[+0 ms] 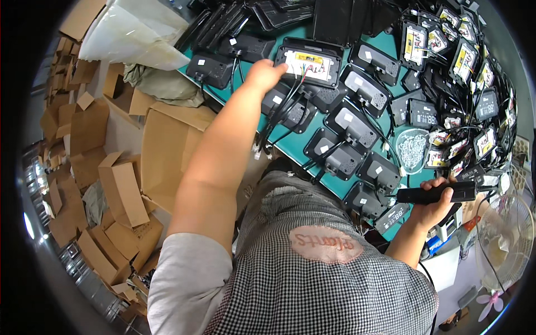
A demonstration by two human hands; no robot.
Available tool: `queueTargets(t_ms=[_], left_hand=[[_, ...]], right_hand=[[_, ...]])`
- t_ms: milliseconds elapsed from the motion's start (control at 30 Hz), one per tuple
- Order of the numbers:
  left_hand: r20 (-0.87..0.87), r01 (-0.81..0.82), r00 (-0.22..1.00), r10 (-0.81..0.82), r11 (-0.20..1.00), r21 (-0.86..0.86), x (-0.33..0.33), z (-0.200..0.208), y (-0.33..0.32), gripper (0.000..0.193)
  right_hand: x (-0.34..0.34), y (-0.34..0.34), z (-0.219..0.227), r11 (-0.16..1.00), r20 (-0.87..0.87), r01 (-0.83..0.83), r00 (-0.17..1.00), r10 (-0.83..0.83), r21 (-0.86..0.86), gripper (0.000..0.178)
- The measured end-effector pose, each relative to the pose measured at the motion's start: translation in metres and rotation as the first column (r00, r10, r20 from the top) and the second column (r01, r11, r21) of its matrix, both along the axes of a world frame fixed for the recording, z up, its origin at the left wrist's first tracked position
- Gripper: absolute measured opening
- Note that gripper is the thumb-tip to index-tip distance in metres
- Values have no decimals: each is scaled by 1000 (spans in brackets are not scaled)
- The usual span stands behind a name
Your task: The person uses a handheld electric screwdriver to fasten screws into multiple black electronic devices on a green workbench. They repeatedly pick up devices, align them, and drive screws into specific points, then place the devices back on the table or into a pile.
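Note:
My left hand (264,75) is closed on the left edge of a black display unit (329,70), thumb on its rim. A pale board with a yellow label and coloured wires faces up inside the unit. Black cables (286,106) hang from it toward the table's near edge. In my right hand (431,211), lower right, a black electric screwdriver (432,194) lies sideways with its tip pointing left. The tip is close to several black units with stand brackets (365,198), and I cannot tell whether it touches one. A clear bowl (397,148) of small screws sits just beyond the screwdriver.
Black units with brackets (365,89) cover much of the teal table (298,146). More open units and cables (463,61) pile up at the right. Black panels (335,19) stand at the back. Cardboard boxes (167,151) fill the left floor. A fan (505,234) stands at lower right.

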State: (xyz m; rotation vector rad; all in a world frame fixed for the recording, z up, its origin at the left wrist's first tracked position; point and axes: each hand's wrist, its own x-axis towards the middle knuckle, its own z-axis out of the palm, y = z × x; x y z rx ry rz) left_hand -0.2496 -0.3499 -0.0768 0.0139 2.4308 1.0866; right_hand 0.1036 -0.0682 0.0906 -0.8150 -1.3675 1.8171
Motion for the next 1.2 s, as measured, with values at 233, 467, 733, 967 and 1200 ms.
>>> queueTargets(t_ms=[233, 467, 733, 967, 1200], left_hand=[[478, -472, 849, 224, 729, 496, -19, 59, 35, 26], [350, -153, 935, -62, 819, 553, -3, 72, 45, 48], [80, 378, 925, -372, 874, -306, 37, 75, -2, 24], [-306, 179, 914, -265, 943, -282, 80, 47, 10, 21], [-395, 226, 806, -441, 846, -484, 105, 79, 21, 33]], right_hand=[[8, 5, -10, 999, 18, 44, 999, -44, -31, 49], [7, 7, -14, 1000, -6, 4, 1000, -4, -31, 49], [12, 13, -18, 998, 13, 38, 999, -37, -45, 50], [6, 13, -16, 999, -15, 6, 1000, -7, -46, 50], [17, 15, -18, 999, 5, 37, 999, -36, -28, 50]])
